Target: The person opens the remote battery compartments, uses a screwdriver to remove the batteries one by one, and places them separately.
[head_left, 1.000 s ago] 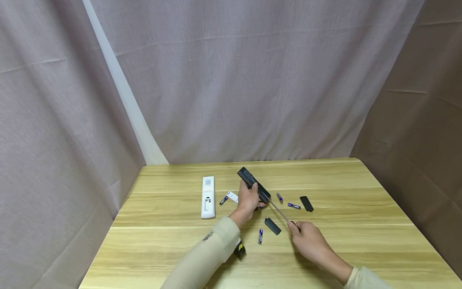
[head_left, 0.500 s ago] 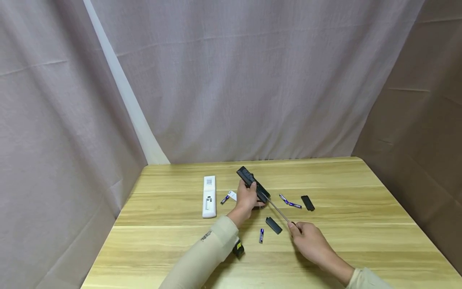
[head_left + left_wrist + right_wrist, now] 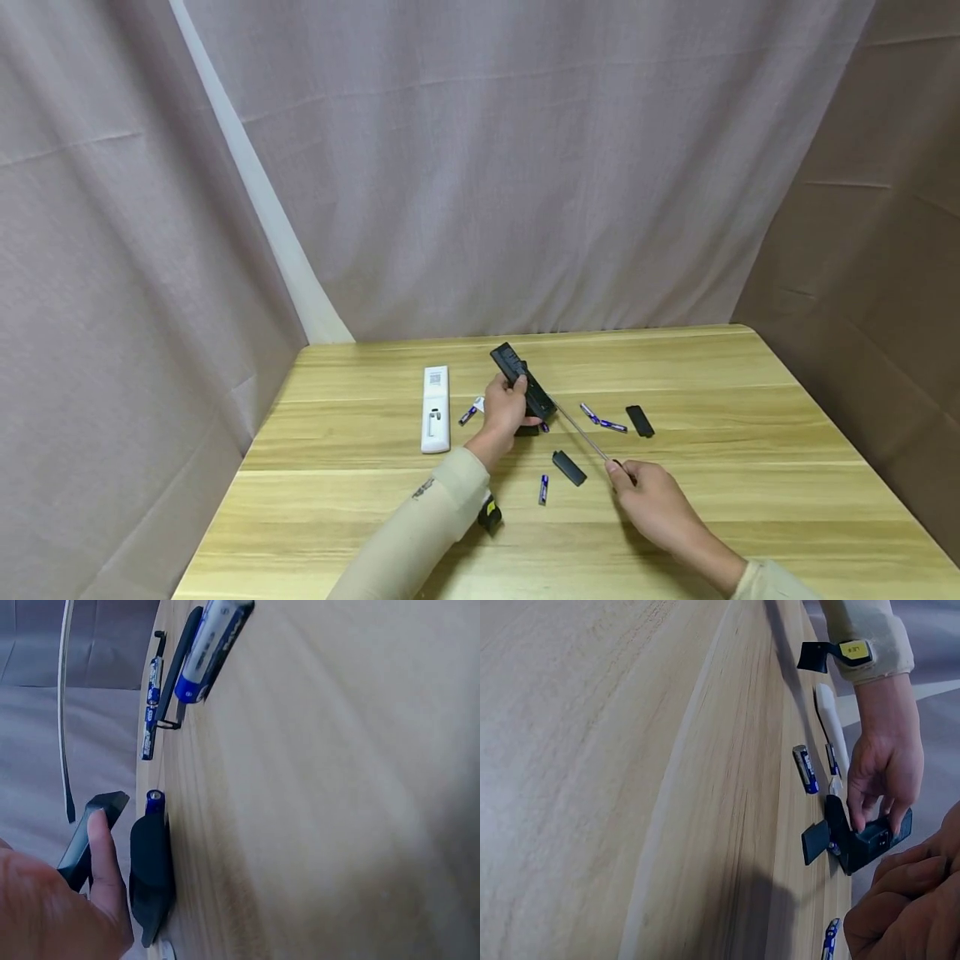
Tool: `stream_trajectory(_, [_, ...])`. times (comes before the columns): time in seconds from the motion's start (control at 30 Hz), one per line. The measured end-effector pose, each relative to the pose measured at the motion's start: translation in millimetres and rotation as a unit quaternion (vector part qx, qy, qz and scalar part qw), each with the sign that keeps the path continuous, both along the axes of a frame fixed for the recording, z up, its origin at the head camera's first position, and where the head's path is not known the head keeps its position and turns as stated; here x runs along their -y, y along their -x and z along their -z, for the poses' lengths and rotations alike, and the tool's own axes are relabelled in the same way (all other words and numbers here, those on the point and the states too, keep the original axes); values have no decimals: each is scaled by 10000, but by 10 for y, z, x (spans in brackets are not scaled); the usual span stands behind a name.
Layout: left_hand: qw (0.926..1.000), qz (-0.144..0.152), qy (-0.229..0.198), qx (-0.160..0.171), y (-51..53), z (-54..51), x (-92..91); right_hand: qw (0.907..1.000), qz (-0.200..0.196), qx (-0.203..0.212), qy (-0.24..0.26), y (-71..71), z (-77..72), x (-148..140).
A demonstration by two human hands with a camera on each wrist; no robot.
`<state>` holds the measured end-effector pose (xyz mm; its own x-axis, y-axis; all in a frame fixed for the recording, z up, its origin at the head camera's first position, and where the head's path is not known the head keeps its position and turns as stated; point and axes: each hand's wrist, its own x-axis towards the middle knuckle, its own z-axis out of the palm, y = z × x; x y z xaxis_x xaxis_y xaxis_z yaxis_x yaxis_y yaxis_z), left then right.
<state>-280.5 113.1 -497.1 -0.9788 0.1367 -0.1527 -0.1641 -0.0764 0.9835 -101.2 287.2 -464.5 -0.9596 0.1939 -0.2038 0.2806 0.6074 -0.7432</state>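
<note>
My left hand (image 3: pixel 502 415) grips a black remote control (image 3: pixel 510 357), tilted above the table with its back partly facing up. My right hand (image 3: pixel 654 498) holds a screwdriver (image 3: pixel 582 432) by its handle, mostly hidden in the fingers. The thin metal shaft reaches toward the remote's lower end. In the left wrist view the flat tip (image 3: pixel 70 811) stands a little apart from the remote (image 3: pixel 112 804). Another black object (image 3: pixel 151 862) lies on the table below the left hand, with a blue battery (image 3: pixel 155 801) at its end.
A white remote (image 3: pixel 435 408) lies left, its battery bay uncovered. Several batteries (image 3: pixel 613 426) are scattered about. Two black battery covers (image 3: pixel 568 468) lie on the table (image 3: pixel 720 467), the other cover (image 3: pixel 640 421) farther right. A small white piece (image 3: pixel 480 403) is partly hidden by the left hand.
One battery has rolled right against another. My left hand has shifted slightly left with the remote, and the screwdriver tip has gone from over the remote to its edge.
</note>
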Motion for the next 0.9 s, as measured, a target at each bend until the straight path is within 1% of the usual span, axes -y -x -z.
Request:
stream_trajectory(0.1, [9996, -130, 247, -66, 29, -19, 15, 10000, 39, -52, -11, -4, 12, -23])
stream_trajectory(0.2, [9989, -157, 427, -69, 54, -46, 33, 9999, 123, -84, -2, -12, 15, -53])
stream_trajectory(0.3, [9985, -14, 540, -71, 72, -73, 50, 9997, 247, -86, 0, -25, 14, -96])
stream_trajectory(0.43, [9971, 146, 718, -211, 106, -92, 50, 9993, 378, -69, 28, -35, 11, -149])
stream_trajectory(0.57, [9927, 144, 1142, -362, 168, -75, 5, 9990, 426, -42, 103, -31, 1, -182])
stream_trajectory(0.67, [9872, 205, 1536, -381, 214, -59, -38, 9991, 423, -63, 79, -37, -3, -196])
stream_trajectory(0.77, [9799, 332, 1933, -354, 245, -58, -82, 9991, 413, -110, 30, -46, -11, -211])
stream_trajectory(0.83, [9723, 447, 2261, -385, 258, -70, -106, 9991, 404, -148, 56, -46, -21, -219])
stream_trajectory(0.87, [9669, 505, 2467, -411, 261, -80, -115, 9990, 402, -153, 105, -46, -27, -223])
stream_trajectory(0.9, [9599, 569, 2707, -458, 267, -90, -124, 9989, 410, -142, 156, -45, -34, -227])
